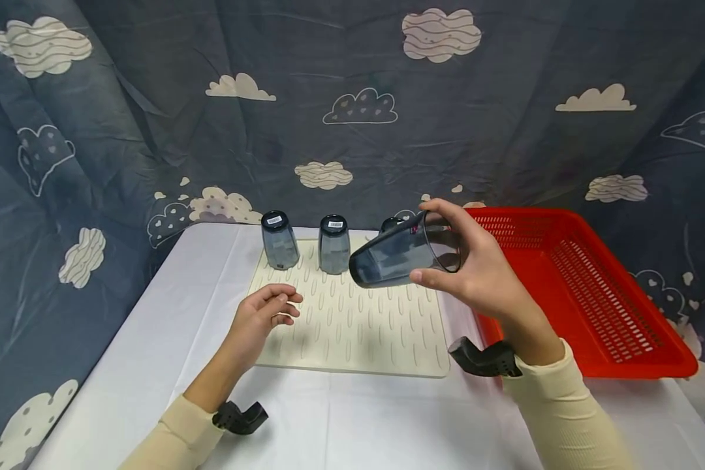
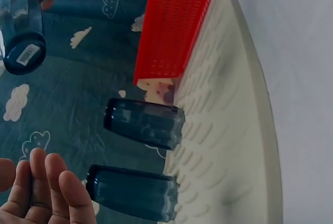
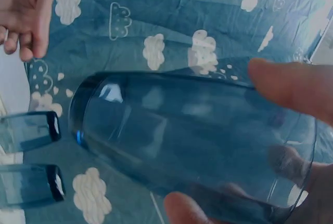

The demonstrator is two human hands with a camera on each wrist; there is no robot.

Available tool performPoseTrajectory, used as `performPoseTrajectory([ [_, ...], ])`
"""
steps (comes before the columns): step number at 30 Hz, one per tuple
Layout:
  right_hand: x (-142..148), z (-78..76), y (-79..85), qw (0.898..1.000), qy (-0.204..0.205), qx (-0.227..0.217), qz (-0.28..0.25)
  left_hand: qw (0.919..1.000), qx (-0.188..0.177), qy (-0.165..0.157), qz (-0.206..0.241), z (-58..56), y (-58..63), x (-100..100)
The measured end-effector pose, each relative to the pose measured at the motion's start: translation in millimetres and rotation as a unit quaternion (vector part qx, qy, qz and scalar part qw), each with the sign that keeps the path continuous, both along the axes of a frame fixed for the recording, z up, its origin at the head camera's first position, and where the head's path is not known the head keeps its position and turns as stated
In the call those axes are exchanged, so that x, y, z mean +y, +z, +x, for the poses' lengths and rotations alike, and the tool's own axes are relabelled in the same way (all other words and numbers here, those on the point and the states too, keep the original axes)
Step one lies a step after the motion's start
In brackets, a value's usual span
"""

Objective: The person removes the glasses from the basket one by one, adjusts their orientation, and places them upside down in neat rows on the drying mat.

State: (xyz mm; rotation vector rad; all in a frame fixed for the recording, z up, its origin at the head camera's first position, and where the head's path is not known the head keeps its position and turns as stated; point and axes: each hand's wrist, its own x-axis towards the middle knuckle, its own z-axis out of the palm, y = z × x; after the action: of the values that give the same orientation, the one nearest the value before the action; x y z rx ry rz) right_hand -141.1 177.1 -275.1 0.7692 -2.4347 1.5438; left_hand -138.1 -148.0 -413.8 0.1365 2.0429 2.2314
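My right hand point(image 1: 476, 267) grips a blue-tinted drinking glass point(image 1: 388, 258) near its rim, thumb on one side and fingers on the other. The glass is tilted almost flat above the mat, its thick base pointing left. My left hand point(image 1: 264, 316) hovers over the mat's left side, fingers loosely bent and holding nothing. Two matching glasses, one at the far left point(image 1: 280, 241) and one beside it point(image 1: 333, 245), stand upside down at the back of the cream ridged drying mat point(image 1: 358, 333). Behind the held glass, another dark base point(image 1: 391, 223) shows; its body is hidden.
A red perforated plastic basket point(image 1: 570, 359) stands at the right, beside the mat; my right forearm passes in front of its near left part. White cloth point(image 1: 329, 418) covers the table. A dark cloud-patterned curtain point(image 1: 352, 150) hangs behind it.
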Motion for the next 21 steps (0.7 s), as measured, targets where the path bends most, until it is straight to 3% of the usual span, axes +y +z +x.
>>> performPoseTrajectory([
  [4,-5,-0.4,-9.0,0.999,0.026,0.001,-0.020,0.9994,0.013,-0.026,0.020,4.7,6.9,3],
  [11,-15,1.3,-25.6,0.997,0.062,0.000,-0.041,0.9956,0.033,-0.088,-0.003,12.6,11.1,13],
  [16,-24,4.1,-37.0,0.995,0.082,-0.020,-0.056,0.9865,0.056,-0.154,-0.006,14.6,9.5,19],
  [21,-33,7.1,-46.7,0.993,0.105,-0.033,-0.053,0.9775,0.051,-0.204,-0.013,16.4,9.9,24],
])
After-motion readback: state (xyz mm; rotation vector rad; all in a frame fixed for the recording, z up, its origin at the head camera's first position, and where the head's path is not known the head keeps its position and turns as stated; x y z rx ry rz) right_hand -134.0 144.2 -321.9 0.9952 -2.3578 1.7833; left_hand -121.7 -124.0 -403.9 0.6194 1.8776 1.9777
